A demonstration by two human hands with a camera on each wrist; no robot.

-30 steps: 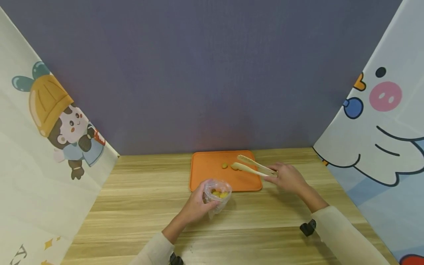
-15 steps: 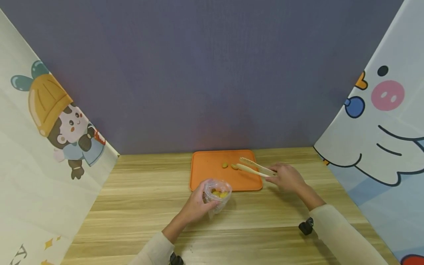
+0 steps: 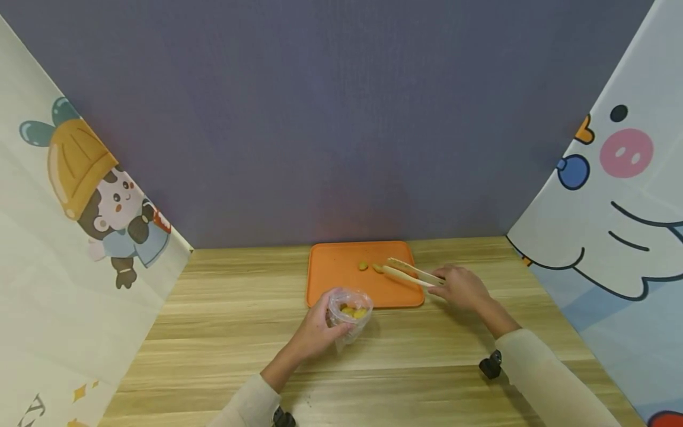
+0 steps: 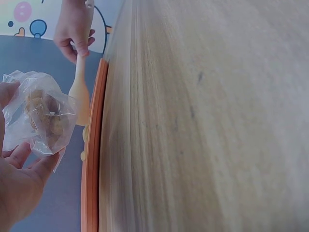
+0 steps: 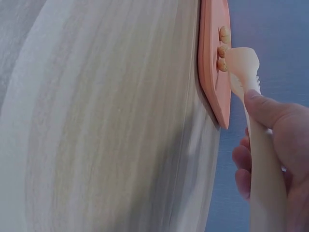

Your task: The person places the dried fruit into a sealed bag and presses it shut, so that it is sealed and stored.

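Note:
My left hand [image 3: 316, 330] grips a clear plastic bag [image 4: 65, 108], its mouth opening upward, with several golden-brown food pieces [image 3: 353, 312] inside. In the left wrist view, thumb and fingers hold the bag from either side. My right hand [image 3: 462, 288] holds pale cream tongs [image 3: 409, 277] by their handle end. Their arms stand apart above the right part of an orange tray [image 3: 336, 267]. Near the tongs' tips lies a small golden-brown lump [image 3: 377, 268], and another lump [image 3: 363, 266] sits farther left. The right wrist view shows three lumps on the tray, the closest beside the tong head [image 5: 243, 60].
The tray rests at the back of a wood-grain table [image 3: 240, 296], close to a grey-blue partition [image 3: 341, 118]. Cartoon-printed panels stand at left [image 3: 53, 267] and right [image 3: 640, 207]. Each sleeve carries a small black wrist camera [image 3: 490, 365].
The tongs have come down and slightly right, lower over the tray near the right-hand lump. My left hand and the bag have stayed in place.

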